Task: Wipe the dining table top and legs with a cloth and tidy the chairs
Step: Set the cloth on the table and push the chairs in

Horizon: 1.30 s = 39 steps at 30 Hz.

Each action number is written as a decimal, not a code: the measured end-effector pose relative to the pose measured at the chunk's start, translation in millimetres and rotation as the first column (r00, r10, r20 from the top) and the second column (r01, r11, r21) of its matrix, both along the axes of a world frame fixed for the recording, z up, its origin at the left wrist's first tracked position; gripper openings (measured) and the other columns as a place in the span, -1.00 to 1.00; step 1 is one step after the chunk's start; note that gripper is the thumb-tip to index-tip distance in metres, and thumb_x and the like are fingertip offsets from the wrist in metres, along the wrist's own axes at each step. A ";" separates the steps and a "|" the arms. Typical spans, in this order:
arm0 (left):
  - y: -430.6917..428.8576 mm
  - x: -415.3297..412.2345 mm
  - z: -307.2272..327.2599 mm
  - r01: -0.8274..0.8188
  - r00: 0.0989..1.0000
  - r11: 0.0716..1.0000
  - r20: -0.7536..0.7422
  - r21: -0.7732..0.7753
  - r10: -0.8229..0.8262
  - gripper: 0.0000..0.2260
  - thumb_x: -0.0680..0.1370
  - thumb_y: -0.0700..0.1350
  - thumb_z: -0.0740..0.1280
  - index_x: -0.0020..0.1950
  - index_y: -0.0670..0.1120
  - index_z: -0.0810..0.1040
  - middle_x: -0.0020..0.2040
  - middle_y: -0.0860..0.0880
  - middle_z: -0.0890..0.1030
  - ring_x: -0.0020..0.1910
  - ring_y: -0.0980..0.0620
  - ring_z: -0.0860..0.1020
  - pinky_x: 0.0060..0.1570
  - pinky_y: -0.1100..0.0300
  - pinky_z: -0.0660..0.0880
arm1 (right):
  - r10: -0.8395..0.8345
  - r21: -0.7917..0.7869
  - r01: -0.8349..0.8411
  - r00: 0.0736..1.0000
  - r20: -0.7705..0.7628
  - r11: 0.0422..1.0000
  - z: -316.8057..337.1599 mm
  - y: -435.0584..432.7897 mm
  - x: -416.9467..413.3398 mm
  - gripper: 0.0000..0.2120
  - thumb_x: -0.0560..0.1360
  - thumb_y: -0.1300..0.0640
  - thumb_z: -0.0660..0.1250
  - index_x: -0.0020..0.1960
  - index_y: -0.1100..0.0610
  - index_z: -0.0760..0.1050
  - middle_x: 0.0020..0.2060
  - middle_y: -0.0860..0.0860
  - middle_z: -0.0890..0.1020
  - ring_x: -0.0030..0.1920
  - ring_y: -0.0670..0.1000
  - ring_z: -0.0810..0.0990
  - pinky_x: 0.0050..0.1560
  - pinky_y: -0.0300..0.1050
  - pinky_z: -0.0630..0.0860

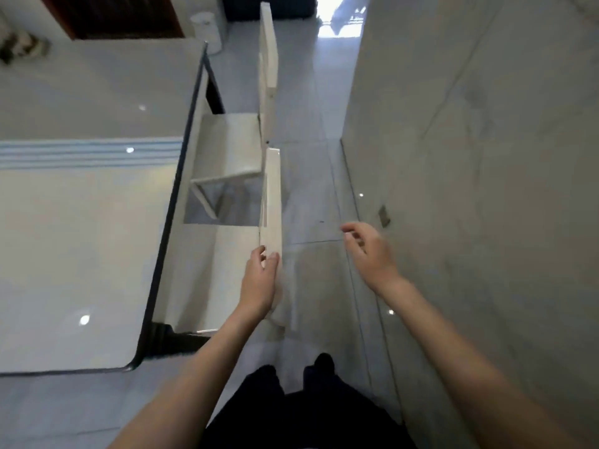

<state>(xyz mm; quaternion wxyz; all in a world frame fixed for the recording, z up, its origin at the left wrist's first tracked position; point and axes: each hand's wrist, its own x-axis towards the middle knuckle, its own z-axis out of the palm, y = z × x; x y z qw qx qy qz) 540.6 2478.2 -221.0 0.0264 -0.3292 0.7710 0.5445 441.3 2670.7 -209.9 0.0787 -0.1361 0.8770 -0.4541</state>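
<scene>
The table fills the left side, its glossy white top edged in dark trim and its near corner rounded. A small dark thing lies on its far left part, too blurred to name.

Beyond the table's far corner a white bin stands on the floor. What it holds cannot be seen from here.

Two white chairs stand along the table's right edge, in line with each other. The far chair has its seat partly under the top and its back upright. The near chair sits just this side of it, its seat also partly under the table edge.

The left hand grips the near end of the near chair's top rail, thumb on the table side and fingers curled over the other. A pale blur hangs just below this hand. Whether it is the cloth or part of the chair cannot be told.

The right hand hovers over the floor, apart from the chair, its fingers loosely curled and holding nothing. A pale wall runs down the right side.
</scene>
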 end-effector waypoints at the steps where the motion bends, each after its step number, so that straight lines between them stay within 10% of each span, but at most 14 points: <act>1: 4.4 -7.1 1.7 -0.033 0.999 0.999 0.008 -0.035 0.033 -0.60 0.62 0.00 0.15 0.40 -0.15 0.31 0.34 -0.11 0.44 0.30 -0.08 0.42 0.11 0.21 0.27 | 0.070 0.021 -0.070 0.997 -0.033 0.997 5.1 -13.4 -12.8 -0.69 0.51 0.09 0.17 0.09 0.23 0.58 -0.01 0.14 0.62 -0.08 0.05 0.59 -0.04 -0.13 0.50; 9: 10.1 -27.9 -3.4 -0.003 0.987 0.951 0.154 -0.309 0.053 -0.47 0.52 0.22 0.21 0.35 -0.09 0.30 0.21 -0.17 0.57 0.16 -0.23 0.54 0.06 0.01 0.45 | 0.666 0.367 -0.564 0.689 -0.284 0.740 -4.8 -129.3 -81.6 -0.66 0.53 0.13 0.13 0.12 0.26 0.59 0.10 0.18 0.63 0.15 0.20 0.57 0.21 -0.03 0.42; 14: 3.1 -29.9 -3.2 -0.003 0.977 0.947 0.202 -0.321 0.071 -0.46 0.42 0.17 0.26 0.36 0.03 0.32 0.11 -0.10 0.63 0.07 -0.21 0.58 0.00 0.02 0.50 | 0.846 0.631 -0.570 0.423 -0.323 0.526 -27.6 -168.2 -118.2 -0.56 0.52 0.04 0.07 -0.21 0.23 0.65 -0.23 0.11 0.68 -0.01 0.16 0.60 0.40 -0.01 0.25; 29: -66.3 -15.5 -12.3 0.047 0.983 0.917 0.183 -0.396 0.028 -0.58 0.31 0.18 0.18 0.13 0.11 0.45 -0.17 -0.02 0.64 -0.12 -0.14 0.58 -0.18 0.08 0.54 | 0.648 0.380 -0.533 0.525 -0.552 0.756 -52.1 -241.5 -118.4 -0.62 0.45 0.15 0.11 -0.41 0.27 0.55 -0.49 0.13 0.54 -0.29 0.14 0.54 0.39 0.03 0.33; 39: -120.5 -5.2 -11.2 0.090 0.979 0.906 0.201 -0.413 -0.006 -0.60 0.33 0.17 0.21 0.14 0.13 0.45 -0.17 -0.03 0.64 -0.14 -0.13 0.60 -0.23 0.11 0.52 | 0.721 0.529 -0.490 0.454 -0.524 0.693 -44.7 -292.9 -104.9 -0.60 0.46 0.12 0.10 -0.43 0.21 0.57 -0.48 0.09 0.53 -0.25 0.14 0.55 0.37 0.05 0.35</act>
